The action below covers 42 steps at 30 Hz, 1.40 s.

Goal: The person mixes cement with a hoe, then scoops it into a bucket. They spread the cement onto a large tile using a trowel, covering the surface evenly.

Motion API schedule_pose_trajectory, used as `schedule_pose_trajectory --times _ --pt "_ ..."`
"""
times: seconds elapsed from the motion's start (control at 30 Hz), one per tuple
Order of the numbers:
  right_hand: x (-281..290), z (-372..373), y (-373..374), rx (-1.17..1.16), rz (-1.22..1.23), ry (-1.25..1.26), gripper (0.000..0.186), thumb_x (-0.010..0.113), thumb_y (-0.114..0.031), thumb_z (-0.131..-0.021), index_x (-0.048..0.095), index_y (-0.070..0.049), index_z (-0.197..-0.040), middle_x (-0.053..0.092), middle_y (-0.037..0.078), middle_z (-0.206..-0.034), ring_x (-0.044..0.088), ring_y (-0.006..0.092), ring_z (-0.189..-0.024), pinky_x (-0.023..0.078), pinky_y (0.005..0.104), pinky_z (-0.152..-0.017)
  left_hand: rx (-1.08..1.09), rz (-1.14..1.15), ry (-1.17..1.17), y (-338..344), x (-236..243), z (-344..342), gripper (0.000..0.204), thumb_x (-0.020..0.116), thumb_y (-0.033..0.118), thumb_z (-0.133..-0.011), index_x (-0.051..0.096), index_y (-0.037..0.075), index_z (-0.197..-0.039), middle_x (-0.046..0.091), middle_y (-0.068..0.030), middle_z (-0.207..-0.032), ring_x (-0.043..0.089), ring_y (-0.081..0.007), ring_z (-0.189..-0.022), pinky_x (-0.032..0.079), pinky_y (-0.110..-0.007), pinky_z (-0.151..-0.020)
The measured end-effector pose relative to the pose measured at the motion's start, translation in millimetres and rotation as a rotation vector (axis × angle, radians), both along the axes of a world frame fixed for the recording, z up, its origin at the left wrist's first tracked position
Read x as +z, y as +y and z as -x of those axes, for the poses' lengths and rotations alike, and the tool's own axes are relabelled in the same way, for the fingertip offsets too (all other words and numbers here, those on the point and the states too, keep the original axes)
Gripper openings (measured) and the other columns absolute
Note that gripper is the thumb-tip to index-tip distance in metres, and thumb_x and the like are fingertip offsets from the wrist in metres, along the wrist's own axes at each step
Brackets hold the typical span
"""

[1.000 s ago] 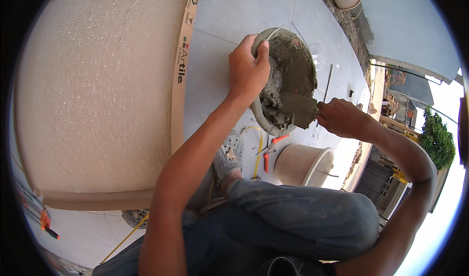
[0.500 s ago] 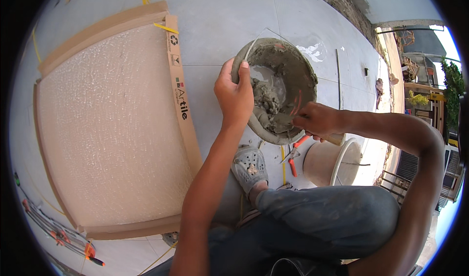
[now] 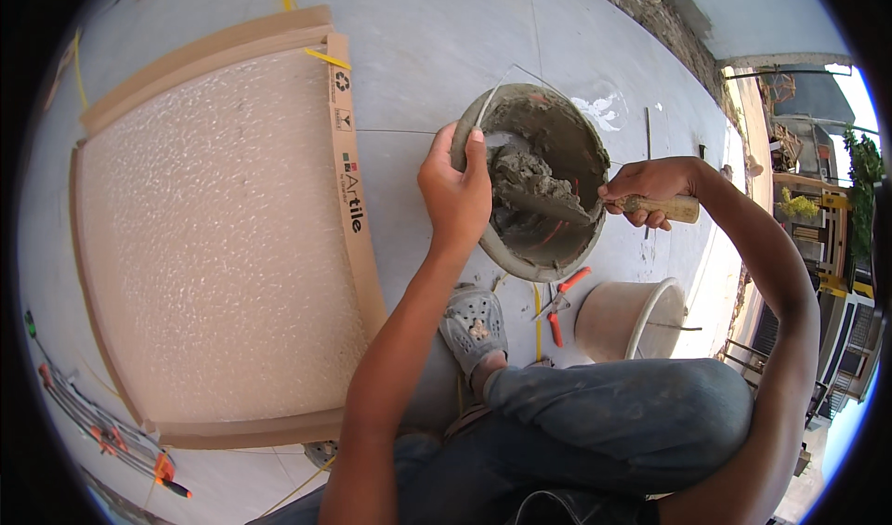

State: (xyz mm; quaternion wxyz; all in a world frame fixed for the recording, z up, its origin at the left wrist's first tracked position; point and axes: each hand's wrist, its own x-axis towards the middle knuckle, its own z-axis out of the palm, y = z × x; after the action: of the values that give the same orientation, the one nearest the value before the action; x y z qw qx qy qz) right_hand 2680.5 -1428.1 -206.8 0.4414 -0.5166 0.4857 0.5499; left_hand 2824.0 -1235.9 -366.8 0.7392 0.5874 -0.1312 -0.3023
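My left hand (image 3: 457, 186) grips the left rim of a mortar-smeared bucket (image 3: 530, 267), thumb over the edge by the wire handle. The bucket leans so that its mouth faces me. Wet grey mortar (image 3: 528, 174) lies inside, and more coats the walls. My right hand (image 3: 655, 190) is closed around the wooden handle of a trowel (image 3: 676, 209) at the bucket's right rim. The trowel's blade reaches into the bucket under a heap of mortar, mostly covered by it.
A large tile with cardboard edging (image 3: 218, 246) lies on the left. Red-handled pliers (image 3: 560, 307) rest near my shoe (image 3: 472, 323). Beside my knee stands a whitish bucket (image 3: 618, 319). A tool with orange parts (image 3: 116, 441) lies at lower left.
My right hand has moved up and right, turning the trowel so its handle points right. The blade now carries a heap of mortar inside the bucket. My left hand keeps its grip.
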Motion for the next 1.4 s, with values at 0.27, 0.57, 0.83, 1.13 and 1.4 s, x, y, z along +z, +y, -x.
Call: schedule_pose_trajectory --times 0.27,0.57,0.83,1.13,1.4 --pt "50.0 -65.7 3.5 0.573 0.264 0.085 0.044 0.046 -0.044 -0.105 0.057 -0.004 -0.088 0.056 0.004 -0.065 0.056 0.0146 -0.049 0.051 0.0339 -0.046 -0.01 -0.032 -0.003 -0.9 6.2 -0.4 0.029 0.06 0.02 -0.101 0.066 -0.005 -0.116 0.072 -0.011 -0.093 0.065 -0.0157 -0.084 0.052 -0.033 -0.079" --pt "54.2 -48.7 26.1 1.505 0.741 -0.399 0.035 0.053 -0.033 -0.098 0.07 -0.003 -0.089 0.067 0.01 -0.07 0.068 0.022 -0.059 0.054 0.0392 -0.056 0.005 0.012 -0.026 0.1 4.1 0.2 0.028 0.06 0.019 -0.101 0.066 -0.005 -0.114 0.072 -0.0124 -0.089 0.066 -0.0179 -0.082 0.052 -0.034 -0.077" --pt "-32.9 -60.8 70.9 1.603 0.765 -0.418 0.008 0.064 -0.012 -0.09 0.064 -0.004 -0.091 0.07 0.009 -0.073 0.074 0.0277 -0.074 0.059 0.035 -0.062 0.046 -0.025 -0.074 0.8 3.8 -2.9 0.029 0.06 0.02 -0.1 0.066 -0.005 -0.113 0.072 -0.0146 -0.088 0.068 -0.0222 -0.079 0.052 -0.036 -0.076" --pt "4.4 -45.5 87.2 1.431 0.894 -0.394 0.008 0.068 -0.013 -0.087 0.07 -0.006 -0.085 0.07 0.011 -0.072 0.074 0.0278 -0.074 0.059 0.0356 -0.063 -0.016 -0.068 0.011 7.9 11.6 -6.2 0.031 0.06 0.022 -0.101 0.067 -0.005 -0.115 0.072 -0.0108 -0.094 0.066 -0.0167 -0.088 0.051 -0.033 -0.082" --pt "-43.1 -37.0 75.3 1.481 0.966 -0.37 0.006 0.069 -0.011 -0.085 0.074 -0.01 -0.081 0.073 0.008 -0.075 0.076 0.0255 -0.076 0.059 0.0337 -0.064 0.013 -0.033 -0.029 0.4 9.7 -1.4 0.031 0.06 0.022 -0.1 0.068 -0.004 -0.115 0.072 -0.0105 -0.092 0.066 -0.0164 -0.085 0.052 -0.033 -0.081"
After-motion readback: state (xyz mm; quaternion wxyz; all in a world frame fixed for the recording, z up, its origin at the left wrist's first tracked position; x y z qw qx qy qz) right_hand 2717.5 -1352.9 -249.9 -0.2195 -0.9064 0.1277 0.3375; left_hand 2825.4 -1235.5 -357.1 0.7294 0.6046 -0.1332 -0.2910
